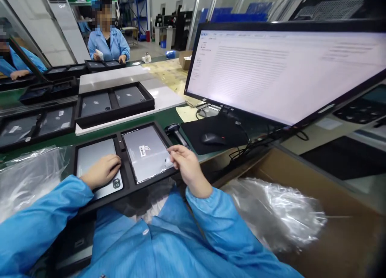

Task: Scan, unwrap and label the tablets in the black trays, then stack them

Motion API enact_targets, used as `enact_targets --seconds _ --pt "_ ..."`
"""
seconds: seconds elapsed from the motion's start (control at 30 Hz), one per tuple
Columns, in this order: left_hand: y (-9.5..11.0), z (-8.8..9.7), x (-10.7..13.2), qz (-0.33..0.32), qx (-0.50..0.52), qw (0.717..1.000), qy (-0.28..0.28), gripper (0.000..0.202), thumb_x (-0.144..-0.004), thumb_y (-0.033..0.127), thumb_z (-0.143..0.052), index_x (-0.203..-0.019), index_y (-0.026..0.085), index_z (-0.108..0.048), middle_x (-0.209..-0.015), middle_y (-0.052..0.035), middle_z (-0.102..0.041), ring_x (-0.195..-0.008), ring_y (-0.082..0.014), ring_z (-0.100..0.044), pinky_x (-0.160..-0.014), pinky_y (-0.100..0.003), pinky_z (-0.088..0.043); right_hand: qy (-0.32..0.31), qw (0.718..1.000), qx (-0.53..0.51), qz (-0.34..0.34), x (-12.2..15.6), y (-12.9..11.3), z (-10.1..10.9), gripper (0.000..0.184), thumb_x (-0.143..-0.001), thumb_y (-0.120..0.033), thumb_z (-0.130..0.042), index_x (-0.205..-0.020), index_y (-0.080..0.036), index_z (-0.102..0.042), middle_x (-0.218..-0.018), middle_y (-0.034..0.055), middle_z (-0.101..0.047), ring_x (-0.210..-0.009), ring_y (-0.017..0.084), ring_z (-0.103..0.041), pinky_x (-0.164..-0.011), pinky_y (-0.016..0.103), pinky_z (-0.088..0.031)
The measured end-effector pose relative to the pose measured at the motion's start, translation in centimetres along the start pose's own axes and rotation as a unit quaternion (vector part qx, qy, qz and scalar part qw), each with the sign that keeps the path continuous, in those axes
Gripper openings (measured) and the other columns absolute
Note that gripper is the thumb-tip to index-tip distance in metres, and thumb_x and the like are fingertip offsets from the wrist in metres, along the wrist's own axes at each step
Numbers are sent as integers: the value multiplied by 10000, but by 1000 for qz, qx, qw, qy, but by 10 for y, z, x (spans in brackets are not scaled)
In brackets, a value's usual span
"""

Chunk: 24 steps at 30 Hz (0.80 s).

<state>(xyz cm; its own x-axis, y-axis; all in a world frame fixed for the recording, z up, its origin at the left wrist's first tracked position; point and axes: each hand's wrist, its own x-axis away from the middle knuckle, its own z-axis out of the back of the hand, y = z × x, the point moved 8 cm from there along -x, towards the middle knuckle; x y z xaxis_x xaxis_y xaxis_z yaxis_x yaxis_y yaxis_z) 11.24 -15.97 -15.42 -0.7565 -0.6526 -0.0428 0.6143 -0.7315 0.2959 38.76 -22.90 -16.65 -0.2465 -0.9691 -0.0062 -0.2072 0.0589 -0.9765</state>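
Resting flat and open, palm down, the left hand (102,171) lies on the near half of the left tablet (90,153), just above its camera corner. The pressure seems meant to steady the black tray (130,188).

The right hand (187,165) is narrowed to a pinch. Its fingertips (172,152) meet at the right edge of the right tablet (147,153), close to the near right corner. A small pale spot shows there, and I cannot tell whether it is a sticker or a glint.

Both tablets lie back up, each in its own compartment, with a ridge between that keeps them apart. The right one bears a white label (142,150) near its middle.

The tray sits at the near edge of the green tabletop (169,117), half over the person's lap. That puts it within easy reach of both arms.

A barcode scanner (176,131) lies just beyond the tray's far right corner. A mouse (212,139) rests on its black pad (229,127) under the tilted monitor (286,69).

Crumpled plastic bags (277,213) lie to the right. Another tray (114,103) of tablets waits farther back, and a co-worker (108,43) in a blue coat sits at the far edge.
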Motion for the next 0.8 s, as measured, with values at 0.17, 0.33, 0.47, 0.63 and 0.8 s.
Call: enact_targets --seconds 0.17,0.33,0.47,0.63,0.8 --pt "47 10 -25 15 -64 996 59 391 -1014 399 -332 -999 156 -637 -1076 -159 -674 -1041 -293 -619 -949 -419 -485 95 995 -18 2 31 3 60 269 -731 -434 -708 -855 -199 -669 -589 -45 -534 -463 81 -394 -427 208 -282" --pt "128 -32 -97 75 -73 992 -66 367 -991 396 -482 -1215 123 -582 -1143 -163 -681 -1044 -317 -667 -867 -408 -521 48 998 -28 6 30 -3 37 255 -727 -422 -723 -846 -202 -671 -581 -45 -534 -477 87 -426 -441 211 -318" --pt "141 -47 -125 150 -97 979 -96 568 -968 545 -541 -1281 71 -558 -1193 -213 -650 -1103 -378 -657 -859 -439 -540 -3 999 -29 21 26 -8 18 253 -749 -436 -726 -843 -204 -687 -583 -36 -558 -479 92 -448 -445 219 -345" --pt "109 -42 -111 168 -89 974 -127 402 -1028 408 -437 -1154 102 -665 -1153 -189 -684 -1121 -352 -661 -914 -422 -525 -15 999 -22 20 11 -8 18 247 -731 -426 -749 -825 -204 -692 -586 -34 -566 -481 93 -461 -450 222 -355" --pt "118 -46 -110 166 -71 980 -84 626 -948 667 -505 -1188 105 -642 -1156 -190 -673 -1076 -367 -669 -876 -434 -538 -8 998 -45 37 -17 -17 9 217 -720 -383 -752 -825 -207 -681 -587 -44 -553 -489 89 -458 -460 220 -370"
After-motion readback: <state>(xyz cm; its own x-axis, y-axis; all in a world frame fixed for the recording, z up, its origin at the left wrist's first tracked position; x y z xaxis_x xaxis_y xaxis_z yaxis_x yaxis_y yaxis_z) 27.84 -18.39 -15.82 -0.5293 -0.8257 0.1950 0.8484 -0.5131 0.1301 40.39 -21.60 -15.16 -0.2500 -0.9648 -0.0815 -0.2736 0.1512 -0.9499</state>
